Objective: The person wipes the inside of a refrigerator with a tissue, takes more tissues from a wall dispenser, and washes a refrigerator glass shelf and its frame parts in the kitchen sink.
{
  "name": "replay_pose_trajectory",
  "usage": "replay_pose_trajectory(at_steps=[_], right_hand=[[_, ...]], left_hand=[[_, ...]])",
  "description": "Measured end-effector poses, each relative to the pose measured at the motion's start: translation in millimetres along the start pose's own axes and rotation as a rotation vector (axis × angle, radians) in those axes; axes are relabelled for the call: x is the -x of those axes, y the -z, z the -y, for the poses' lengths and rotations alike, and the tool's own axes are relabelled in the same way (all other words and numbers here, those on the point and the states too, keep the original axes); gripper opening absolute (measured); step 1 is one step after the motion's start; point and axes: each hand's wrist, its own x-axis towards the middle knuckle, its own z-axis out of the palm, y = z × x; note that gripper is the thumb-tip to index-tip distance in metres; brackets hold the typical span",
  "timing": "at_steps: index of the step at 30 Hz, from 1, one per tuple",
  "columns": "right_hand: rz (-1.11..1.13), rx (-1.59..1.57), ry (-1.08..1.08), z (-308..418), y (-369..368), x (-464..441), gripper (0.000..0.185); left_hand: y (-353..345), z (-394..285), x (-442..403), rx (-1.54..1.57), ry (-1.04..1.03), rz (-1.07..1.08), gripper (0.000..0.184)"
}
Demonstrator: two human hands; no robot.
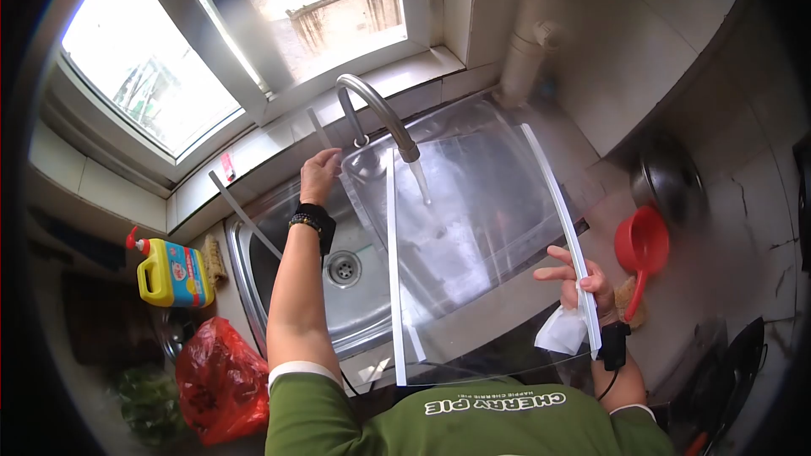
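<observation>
Beneath the faucet (380, 110) and its running water (421, 182), the clear panel (490, 245) could slip if wet, as the right hand (600, 286), right of the faucet, pinches only one white edge strip (559, 209), while whether the left hand (318, 177), left of the faucet, grips anything I cannot tell.

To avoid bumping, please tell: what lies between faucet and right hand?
In the head view, the clear panel lies between the faucet and the right hand, which holds its white edge strip.

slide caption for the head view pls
Right hand holding a clear panel over the sink beneath a running tap, left hand near the tap.
</observation>
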Motion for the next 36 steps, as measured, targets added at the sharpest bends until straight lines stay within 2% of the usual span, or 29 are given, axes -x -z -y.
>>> replay_pose_trajectory(at_steps=[2,5,7,11,13,17,18,25,31,36], right_hand=[[-0.003,0.005,0.009,-2.7,1.0,-0.6,0.072],[-0.014,0.023,0.005,-2.7,0.7,-2.2,0.072],[-0.025,0.037,0.001,-2.2,-1.9,-2.3,0.071],[-0.02,0.059,-0.009,1.1,-4.6,-4.6,0.069],[0.019,0.014,-0.011,1.5,-1.4,-6.3,0.069],[0.016,0.013,-0.041,5.5,-9.2,-9.6,0.069],[0.027,0.029,-0.045,6.5,-11.2,-9.7,0.068],[0.069,0.043,-0.094,13.4,-12.8,-11.1,0.067],[0.074,0.003,-0.098,9.1,-7.0,-2.0,0.071],[0.098,-0.023,-0.055,-1.6,5.4,5.2,0.073]], left_hand=[[1.0,0.4,12.8,-0.002,0.019,-0.089,0.029],[10.6,-37.6,72.9,0.063,0.029,-0.195,0.03],[13.4,-79.0,144.6,0.252,0.08,-0.098,0.029],[4.0,-95.7,255.3,0.453,0.449,0.35,0.036],[-4.0,-113.1,282.5,0.653,0.585,0.417,0.04],[-9.7,-111.0,296.4,0.723,0.475,0.353,0.046],[-13.1,-111.8,298.1,0.737,0.475,0.343,0.053],[-17.9,-116.8,296.5,0.773,0.394,0.423,0.056],[-26.8,-110.7,300.0,0.945,0.328,0.42,0.061],[-22.2,-124.1,303.8,0.873,0.309,0.449,0.059]])
